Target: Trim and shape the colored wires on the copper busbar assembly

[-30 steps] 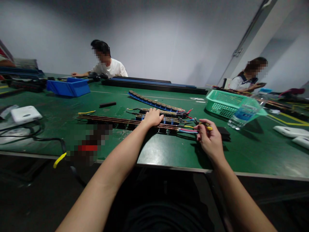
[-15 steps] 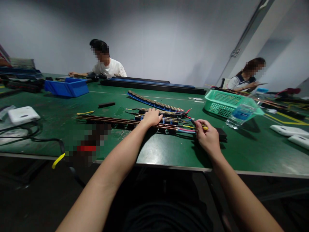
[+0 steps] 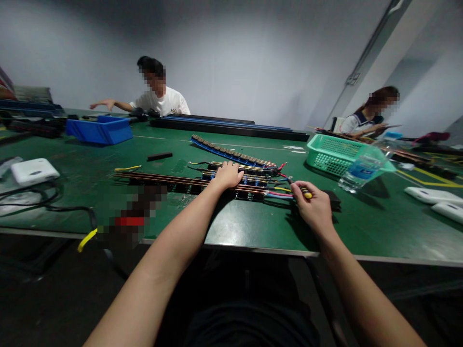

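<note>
My left hand (image 3: 228, 175) lies on a black-and-blue strip assembly (image 3: 249, 181) with thin copper rods, its fingers stretched over the top. At the assembly's right end, my right hand (image 3: 314, 205) is closed around a screwdriver (image 3: 306, 193) with a black-and-yellow handle. The tool points left toward a red-and-black wire (image 3: 285, 176) with a small metal lug. Pink and blue wires (image 3: 278, 194) run from the assembly toward my right hand. A long copper-rod strip (image 3: 162, 180) stretches out to the left. Behind lies a curved blue strip (image 3: 231, 153).
A blue bin (image 3: 101, 131) stands at the back left. A green basket (image 3: 327, 156) and a water bottle (image 3: 356, 171) are on the right. White devices (image 3: 35, 171) lie at both sides, with black cables on the left. Two people sit across the table (image 3: 238, 231).
My right hand has shifted and turned slightly, showing more of the screwdriver's handle. My left hand stays in place. The person at the back left has stretched an arm out over the blue bin.
</note>
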Available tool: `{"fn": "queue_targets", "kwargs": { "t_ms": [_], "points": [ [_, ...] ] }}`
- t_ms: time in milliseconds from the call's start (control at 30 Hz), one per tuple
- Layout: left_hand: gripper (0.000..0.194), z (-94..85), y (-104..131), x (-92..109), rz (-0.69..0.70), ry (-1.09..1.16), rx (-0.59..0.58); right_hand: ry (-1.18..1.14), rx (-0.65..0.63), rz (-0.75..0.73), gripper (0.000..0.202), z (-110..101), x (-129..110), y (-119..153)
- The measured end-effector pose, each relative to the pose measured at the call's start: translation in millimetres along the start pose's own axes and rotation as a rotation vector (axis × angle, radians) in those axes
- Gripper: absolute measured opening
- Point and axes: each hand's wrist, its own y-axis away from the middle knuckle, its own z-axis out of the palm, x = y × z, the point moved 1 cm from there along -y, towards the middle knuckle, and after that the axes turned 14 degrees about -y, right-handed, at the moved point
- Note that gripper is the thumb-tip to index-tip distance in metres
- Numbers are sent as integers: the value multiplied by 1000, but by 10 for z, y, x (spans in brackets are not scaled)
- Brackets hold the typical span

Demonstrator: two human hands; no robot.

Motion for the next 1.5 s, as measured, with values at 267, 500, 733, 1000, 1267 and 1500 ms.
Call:
{"fn": "queue_targets", "kwargs": {
  "t_ms": [267, 500, 733, 1000, 1267, 1500],
  "points": [
    [50, -14, 14, 4, 1, -11, -1, -220, 165, 22, 41, -29, -45, 278],
    [48, -36, 29, 3, 0, -10, -12, -242, 204, 28, 35, -9, -119, 330],
    [48, 6, 2, 3, 1, 3, 3, -400, 77, 56, 26, 27, -305, 654],
    [48, -16, 23, 7, -1, -10, -2, -472, -7, 19, 21, 135, -367, 776],
    [48, -11, 18, 3, 2, 2, 1, -492, 12, 58, 22, 116, -369, 745],
    [51, -6, 15, 1, 3, -6, 7, -518, 13, 89, 22, 124, -346, 757]
  ]
}}
